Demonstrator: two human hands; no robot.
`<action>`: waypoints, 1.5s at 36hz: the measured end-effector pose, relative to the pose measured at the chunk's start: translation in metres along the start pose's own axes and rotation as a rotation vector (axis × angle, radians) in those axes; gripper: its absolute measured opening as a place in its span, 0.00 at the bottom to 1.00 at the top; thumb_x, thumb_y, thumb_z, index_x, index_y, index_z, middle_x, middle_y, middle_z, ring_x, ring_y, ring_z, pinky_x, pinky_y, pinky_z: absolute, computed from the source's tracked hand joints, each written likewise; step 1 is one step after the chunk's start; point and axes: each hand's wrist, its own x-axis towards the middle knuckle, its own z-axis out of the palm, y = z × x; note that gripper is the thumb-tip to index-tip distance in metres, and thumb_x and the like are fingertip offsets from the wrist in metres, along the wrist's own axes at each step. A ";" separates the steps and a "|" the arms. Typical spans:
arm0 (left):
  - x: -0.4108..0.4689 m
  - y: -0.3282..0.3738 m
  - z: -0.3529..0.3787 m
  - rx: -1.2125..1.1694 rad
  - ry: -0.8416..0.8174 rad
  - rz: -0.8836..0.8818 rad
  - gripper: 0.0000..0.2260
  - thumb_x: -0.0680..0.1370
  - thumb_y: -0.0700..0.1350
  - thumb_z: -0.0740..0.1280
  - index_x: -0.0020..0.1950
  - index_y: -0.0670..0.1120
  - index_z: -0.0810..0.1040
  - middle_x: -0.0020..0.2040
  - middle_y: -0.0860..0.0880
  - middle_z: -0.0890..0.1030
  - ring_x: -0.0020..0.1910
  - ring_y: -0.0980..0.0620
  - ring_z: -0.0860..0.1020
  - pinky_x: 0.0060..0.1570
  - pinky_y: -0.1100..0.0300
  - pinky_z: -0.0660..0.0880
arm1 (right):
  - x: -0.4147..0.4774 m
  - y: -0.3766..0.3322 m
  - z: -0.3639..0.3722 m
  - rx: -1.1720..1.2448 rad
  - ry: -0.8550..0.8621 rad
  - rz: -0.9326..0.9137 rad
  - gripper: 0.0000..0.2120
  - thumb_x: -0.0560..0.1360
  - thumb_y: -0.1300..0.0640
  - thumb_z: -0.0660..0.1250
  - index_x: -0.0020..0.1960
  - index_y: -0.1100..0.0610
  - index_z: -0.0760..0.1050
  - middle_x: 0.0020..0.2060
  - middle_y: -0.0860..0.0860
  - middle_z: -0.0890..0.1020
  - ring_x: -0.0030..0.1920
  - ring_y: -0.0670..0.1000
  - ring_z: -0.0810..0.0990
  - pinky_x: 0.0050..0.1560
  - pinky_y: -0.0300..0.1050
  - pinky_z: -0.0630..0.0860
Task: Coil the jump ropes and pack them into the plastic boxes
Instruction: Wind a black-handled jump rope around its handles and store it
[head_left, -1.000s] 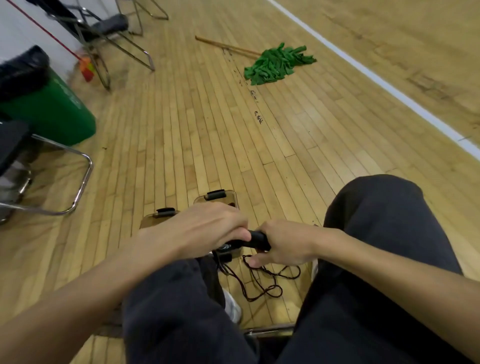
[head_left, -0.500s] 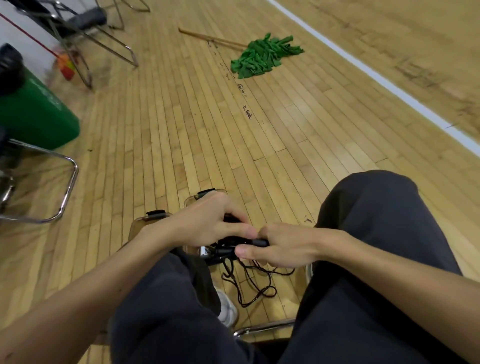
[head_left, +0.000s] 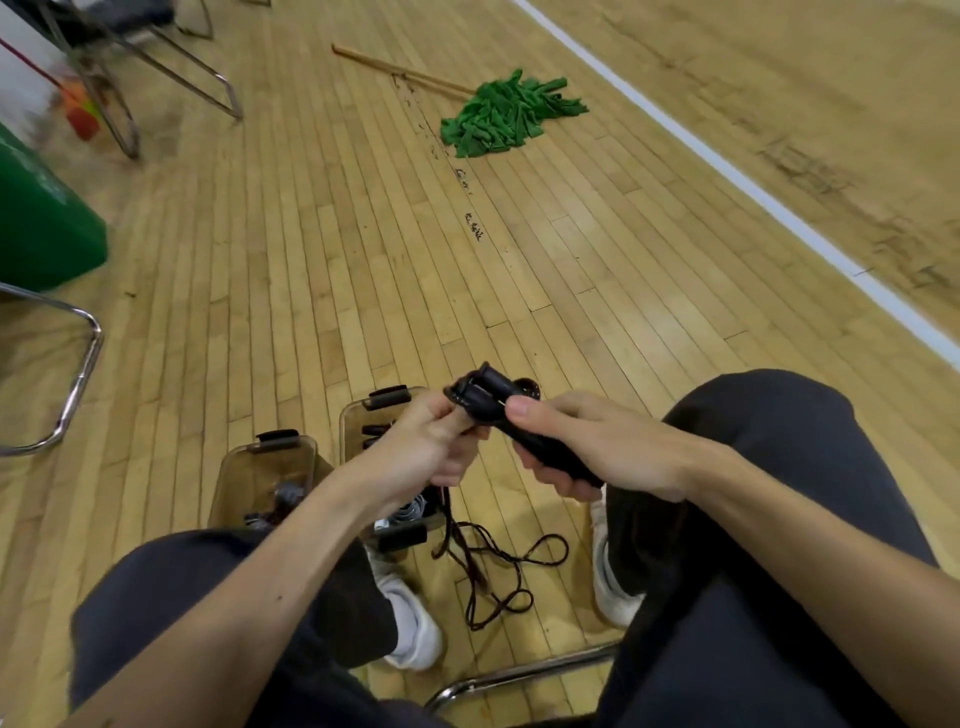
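I sit on a chair with a black jump rope between my knees. My right hand (head_left: 597, 447) grips the two black handles (head_left: 493, 400), held side by side and pointing up and away. My left hand (head_left: 431, 441) pinches the dark cord just below the handle tips. The cord (head_left: 498, 571) hangs down and lies in loose loops on the floor between my feet. Two clear plastic boxes stand on the floor under my left arm: the left box (head_left: 228, 467) holds dark items, the right box (head_left: 353, 421) is partly hidden by my hand.
A green mop (head_left: 509, 114) with a wooden stick lies on the wooden floor ahead. A green bin (head_left: 41, 228) and metal chair frames (head_left: 78, 374) stand at the left. A white court line (head_left: 727, 171) runs along the right. My white shoes (head_left: 415, 623) flank the cord.
Both hands have risen from knee level. The handles, held low and level before, now point upward, and the cord hangs from them to the floor.
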 end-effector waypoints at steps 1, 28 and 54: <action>0.001 -0.004 0.002 -0.001 0.027 -0.024 0.15 0.81 0.56 0.60 0.44 0.45 0.72 0.32 0.49 0.59 0.30 0.49 0.53 0.28 0.57 0.52 | 0.003 0.003 0.000 -0.015 0.036 0.008 0.27 0.79 0.33 0.57 0.44 0.58 0.74 0.33 0.56 0.71 0.31 0.52 0.68 0.31 0.43 0.66; -0.013 -0.019 -0.028 1.092 -0.060 0.320 0.13 0.80 0.56 0.66 0.54 0.49 0.84 0.44 0.53 0.81 0.45 0.54 0.78 0.49 0.54 0.76 | 0.044 0.039 0.029 -0.422 -0.075 0.506 0.28 0.77 0.29 0.56 0.42 0.54 0.71 0.30 0.49 0.73 0.28 0.49 0.70 0.32 0.41 0.71; 0.012 -0.013 -0.016 0.282 -0.095 0.161 0.07 0.75 0.39 0.74 0.39 0.50 0.84 0.34 0.55 0.83 0.36 0.61 0.79 0.40 0.68 0.74 | 0.013 0.031 0.018 -0.253 -0.302 0.187 0.11 0.79 0.55 0.70 0.44 0.56 0.71 0.32 0.54 0.73 0.29 0.51 0.71 0.29 0.39 0.69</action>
